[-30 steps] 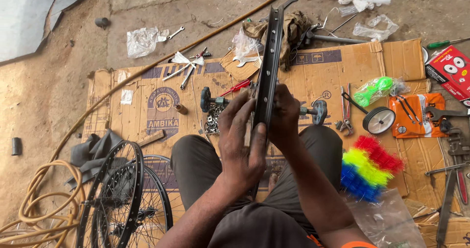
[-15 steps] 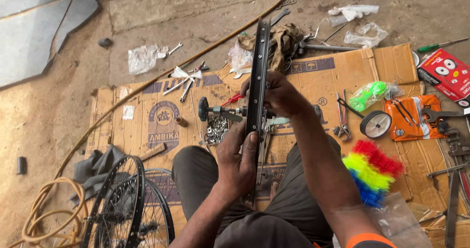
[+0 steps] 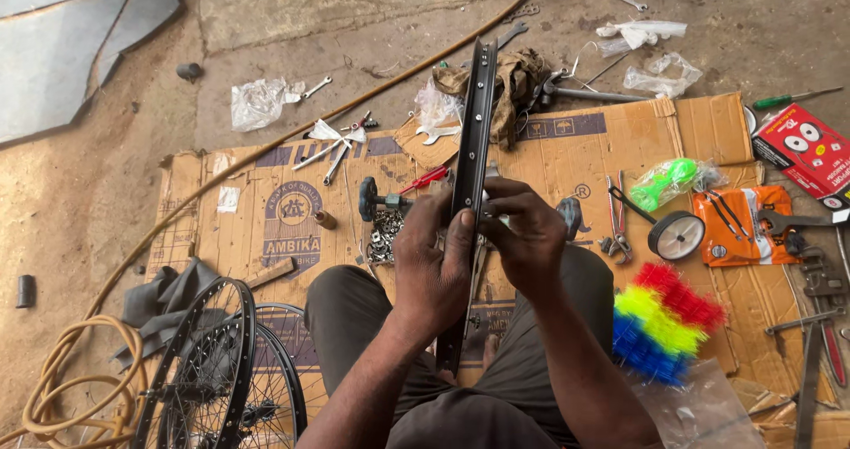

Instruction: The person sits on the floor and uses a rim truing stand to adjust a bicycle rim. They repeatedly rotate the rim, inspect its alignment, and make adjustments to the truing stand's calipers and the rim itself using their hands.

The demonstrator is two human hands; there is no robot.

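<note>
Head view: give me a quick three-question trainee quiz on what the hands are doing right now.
1. True or false: both hands grip the black wheel rim, held edge-on in front of the person.
2. Which lies nearest the right hand? A) coiled hose B) pliers C) red box
3. Fill in: the two spoked wheels stand on the person's ____ side.

Key: 1 true; the left hand grips it too. 2 B, the pliers. 3 left.

Black bicycle rim [image 3: 473, 148], bare metal, seen edge-on. Stands near upright, centre of frame, running from upper middle down to between the knees. Gripped mid-length.
</note>
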